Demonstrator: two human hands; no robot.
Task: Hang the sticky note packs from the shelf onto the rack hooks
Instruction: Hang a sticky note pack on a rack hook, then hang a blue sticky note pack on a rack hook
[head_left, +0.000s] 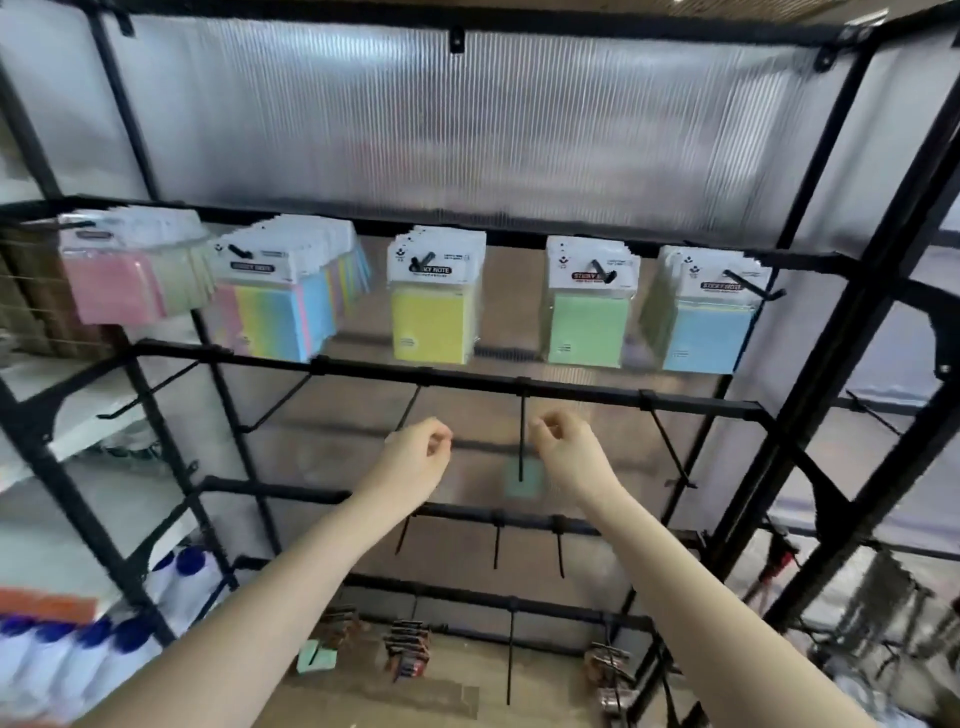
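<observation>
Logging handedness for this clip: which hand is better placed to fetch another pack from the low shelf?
Probably the left hand. Both hands hold nothing, the right hand level with it, but the loose green pack lies low and left of centre, on the left arm's side.

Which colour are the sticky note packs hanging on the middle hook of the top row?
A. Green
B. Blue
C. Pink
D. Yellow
D: the yellow packs hang on the third of five loaded hooks, between the rainbow-striped packs and the green packs, above the empty left hand and right hand.
</observation>
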